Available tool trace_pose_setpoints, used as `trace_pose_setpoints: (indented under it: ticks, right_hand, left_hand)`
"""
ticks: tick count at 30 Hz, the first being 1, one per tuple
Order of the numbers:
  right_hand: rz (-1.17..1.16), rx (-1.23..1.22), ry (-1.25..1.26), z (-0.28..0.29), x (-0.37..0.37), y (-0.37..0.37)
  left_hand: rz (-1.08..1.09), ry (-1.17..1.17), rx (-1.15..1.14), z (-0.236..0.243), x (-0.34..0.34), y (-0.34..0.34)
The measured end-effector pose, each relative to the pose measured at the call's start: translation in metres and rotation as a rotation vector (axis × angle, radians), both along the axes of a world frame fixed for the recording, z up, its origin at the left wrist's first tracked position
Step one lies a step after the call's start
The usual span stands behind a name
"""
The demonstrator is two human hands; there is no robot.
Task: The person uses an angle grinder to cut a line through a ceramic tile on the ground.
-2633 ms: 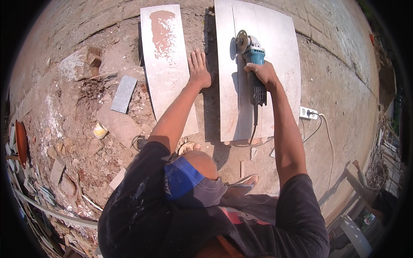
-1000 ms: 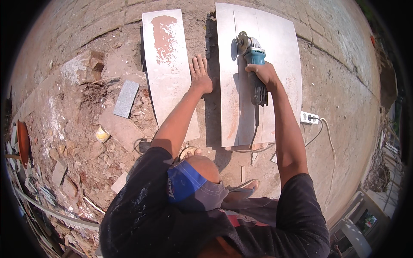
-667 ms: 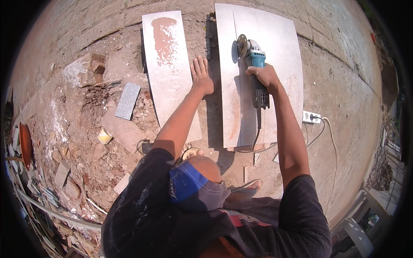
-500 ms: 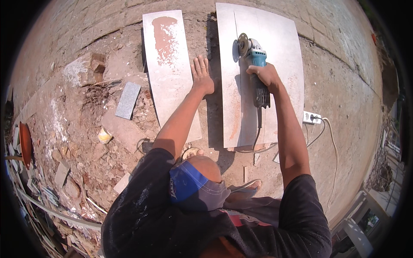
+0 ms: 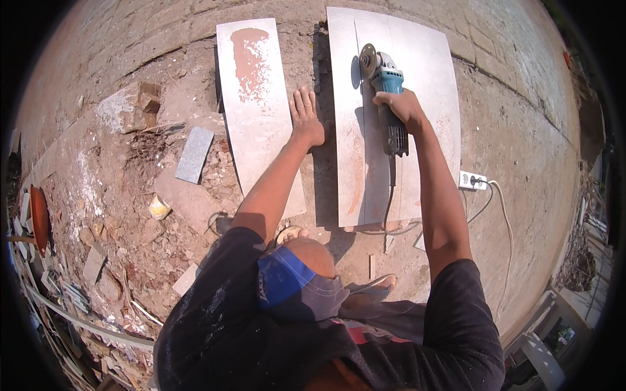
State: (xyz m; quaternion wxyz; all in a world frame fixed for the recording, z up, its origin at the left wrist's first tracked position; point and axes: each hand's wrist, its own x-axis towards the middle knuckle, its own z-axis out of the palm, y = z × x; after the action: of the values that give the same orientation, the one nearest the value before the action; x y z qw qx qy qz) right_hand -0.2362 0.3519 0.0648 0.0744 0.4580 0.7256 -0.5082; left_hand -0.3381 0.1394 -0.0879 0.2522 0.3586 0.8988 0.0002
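My right hand is wrapped round the body of a teal and black angle grinder, whose disc sits over a scored or cut line on the wide pale board. A dark cord trails from the grinder toward me. My left hand lies flat with fingers stretched out at the right edge of the narrower pale board, which has a reddish-brown worn patch near its far end. A dark shadowed gap runs between the boards. Whether the disc touches the surface I cannot tell.
A white power strip with cables lies right of the wide board. On the broken ground are a grey slab, a chunk of masonry, a crumpled yellowish item, an orange rounded object and scrap at the left. My knee and sandalled feet are below.
The grinder and my right hand have shifted slightly away from me in the last half second. My left hand stays flat. A person's limb at the lower right earlier is out of view.
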Motion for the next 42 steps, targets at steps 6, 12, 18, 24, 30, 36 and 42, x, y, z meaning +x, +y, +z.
trace_pose_setpoints:
  ticks: [6,12,18,24,30,36,42]
  right_hand:
    - [-0.022,0.010,-0.013,-0.001,-0.010,0.005]
    - [-0.035,-0.001,-0.016,0.005,-0.009,0.001]
    - [-0.012,-0.001,-0.021,-0.002,-0.001,0.001]
    - [-0.014,0.005,-0.063,0.002,0.003,-0.005]
    - [0.006,-0.014,-0.048,0.003,0.001,-0.003]
    - [-0.026,0.015,-0.028,0.003,-0.005,0.000]
    - [-0.010,0.009,-0.021,0.004,-0.014,0.007]
  left_hand:
    - [0.009,-0.015,0.056,-0.001,0.000,-0.002]
    - [0.001,0.002,-0.002,0.001,0.000,0.000]
    - [0.005,-0.014,0.011,0.002,-0.001,0.000]
    - [0.007,-0.010,0.031,0.002,0.000,-0.001]
    - [0.004,-0.006,0.038,0.001,0.000,-0.002]
    - [-0.006,-0.015,0.026,0.004,0.000,-0.001]
    - [-0.005,-0.001,0.029,0.003,0.001,-0.002]
